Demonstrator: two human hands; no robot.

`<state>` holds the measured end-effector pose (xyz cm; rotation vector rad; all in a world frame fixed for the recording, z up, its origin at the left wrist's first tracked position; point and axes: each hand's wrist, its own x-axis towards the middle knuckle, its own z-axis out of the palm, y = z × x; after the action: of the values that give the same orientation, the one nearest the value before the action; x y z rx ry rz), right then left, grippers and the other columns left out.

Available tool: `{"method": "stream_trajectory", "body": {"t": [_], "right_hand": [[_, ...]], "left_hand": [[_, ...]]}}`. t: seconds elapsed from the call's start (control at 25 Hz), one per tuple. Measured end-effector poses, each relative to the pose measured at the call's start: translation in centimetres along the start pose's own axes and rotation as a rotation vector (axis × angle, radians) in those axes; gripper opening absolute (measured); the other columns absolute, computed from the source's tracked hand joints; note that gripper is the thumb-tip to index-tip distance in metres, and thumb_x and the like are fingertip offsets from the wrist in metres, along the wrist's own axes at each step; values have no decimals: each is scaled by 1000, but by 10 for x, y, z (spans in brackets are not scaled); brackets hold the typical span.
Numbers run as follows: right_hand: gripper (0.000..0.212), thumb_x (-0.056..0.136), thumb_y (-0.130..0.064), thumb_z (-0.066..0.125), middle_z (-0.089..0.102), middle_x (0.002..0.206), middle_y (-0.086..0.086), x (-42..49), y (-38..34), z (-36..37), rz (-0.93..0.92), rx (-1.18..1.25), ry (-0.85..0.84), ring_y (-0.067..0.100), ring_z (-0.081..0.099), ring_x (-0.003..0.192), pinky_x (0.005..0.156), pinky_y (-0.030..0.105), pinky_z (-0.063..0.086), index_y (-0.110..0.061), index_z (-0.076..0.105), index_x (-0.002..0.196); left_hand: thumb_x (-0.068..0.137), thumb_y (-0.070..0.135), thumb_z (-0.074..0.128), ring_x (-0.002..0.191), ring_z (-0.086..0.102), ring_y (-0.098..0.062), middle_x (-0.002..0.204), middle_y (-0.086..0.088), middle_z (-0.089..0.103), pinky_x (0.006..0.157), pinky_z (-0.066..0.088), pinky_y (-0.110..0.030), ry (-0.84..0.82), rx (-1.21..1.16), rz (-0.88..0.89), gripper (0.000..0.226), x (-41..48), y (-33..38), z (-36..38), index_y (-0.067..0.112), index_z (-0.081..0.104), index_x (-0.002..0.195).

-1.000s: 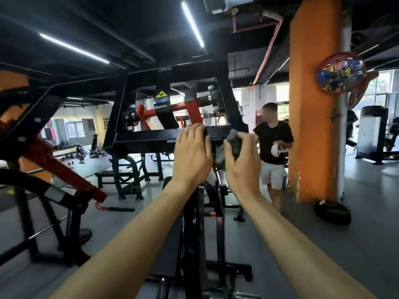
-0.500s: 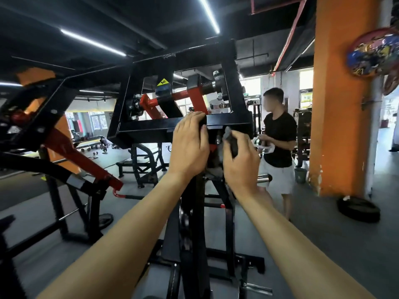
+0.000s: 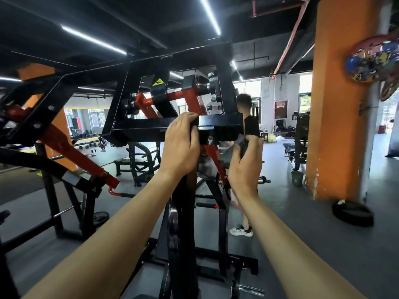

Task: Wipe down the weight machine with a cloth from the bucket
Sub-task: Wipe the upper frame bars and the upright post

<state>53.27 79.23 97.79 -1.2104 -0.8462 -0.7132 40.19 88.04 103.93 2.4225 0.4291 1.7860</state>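
Observation:
The weight machine (image 3: 151,126) is a black steel frame with red lever arms, rising in front of me at head height. My left hand (image 3: 180,145) grips the top of the machine's black upright post, just under the front crossbar. My right hand (image 3: 246,162) is curled round a dark grey cloth (image 3: 241,143), held to the right of the post below the crossbar's right end. A small green bucket (image 3: 296,178) stands on the floor by the orange pillar.
An orange pillar (image 3: 336,104) stands at the right with a black weight plate (image 3: 353,213) on the floor at its foot. A person in a black shirt (image 3: 251,126) stands behind the machine, mostly hidden by my right hand. Another black and red machine (image 3: 54,143) fills the left.
The view has come closer to the machine and swung left. My right hand with the cloth has moved right, away from my left hand, which has stayed on the post.

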Motion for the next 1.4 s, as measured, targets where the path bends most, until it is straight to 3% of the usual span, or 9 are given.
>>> {"method": "stream_trajectory", "body": {"t": [0.32,0.52,0.64,0.72,0.88,1.08,1.16,1.32,1.4], "right_hand": [[28,109,-30,46,62,114,2,21,-15,2,32,145,105,18,60,108,93,35,51,-9,60,121],[27,110,-38,38,66,107,-11,29,-15,-3,459,329,-45,11,63,108,86,19,47,-28,62,111],[45,107,-46,39,61,135,1,40,-16,2,629,510,-59,15,57,125,106,31,46,-18,59,137],[37,107,-39,45,65,126,2,39,-8,7,786,743,-23,14,63,112,96,28,51,-18,64,132],[34,98,-21,44,52,64,0,23,-12,17,1189,1225,47,15,46,57,60,26,39,-20,61,69],[35,99,-21,35,45,47,-5,27,-24,-1,1208,1237,198,10,33,33,35,18,22,-23,54,69],[33,98,-29,40,46,48,-5,23,-24,11,1271,1255,213,10,34,35,37,17,24,-22,51,68],[21,71,-36,60,61,82,6,-5,-34,36,1307,1248,2,21,57,72,67,27,43,-18,60,80],[24,88,-34,49,60,64,2,-4,-36,20,1342,1232,8,17,56,56,54,19,41,-18,57,72]], "left_hand": [[105,18,44,137,42,-7,143,5,55,120,31,-37,4,-18,-23,33,-1,3,-2,17,57,136],[105,19,43,137,42,-7,142,6,56,120,32,-41,1,-24,-27,34,-1,1,-2,18,56,136],[105,18,43,137,43,-8,141,5,56,119,33,-42,3,-24,-21,34,0,2,-1,17,57,135],[105,18,44,137,41,-7,142,5,55,120,31,-39,7,-25,-25,34,-1,3,-1,17,57,136],[103,14,44,136,44,-9,141,4,57,119,32,-40,13,-54,-28,34,1,0,-1,16,59,134],[103,15,43,138,45,-11,141,5,57,119,33,-42,4,-53,-31,36,1,-1,-1,16,59,135],[103,15,43,138,44,-11,142,5,57,119,33,-42,2,-59,-35,36,1,0,-1,16,58,135],[101,16,42,138,46,-13,141,4,58,118,34,-44,-8,-63,-41,38,1,-1,-2,16,58,135],[101,17,42,138,45,-14,142,3,58,118,34,-45,-5,-63,-33,38,1,-3,-1,16,58,135]]}}
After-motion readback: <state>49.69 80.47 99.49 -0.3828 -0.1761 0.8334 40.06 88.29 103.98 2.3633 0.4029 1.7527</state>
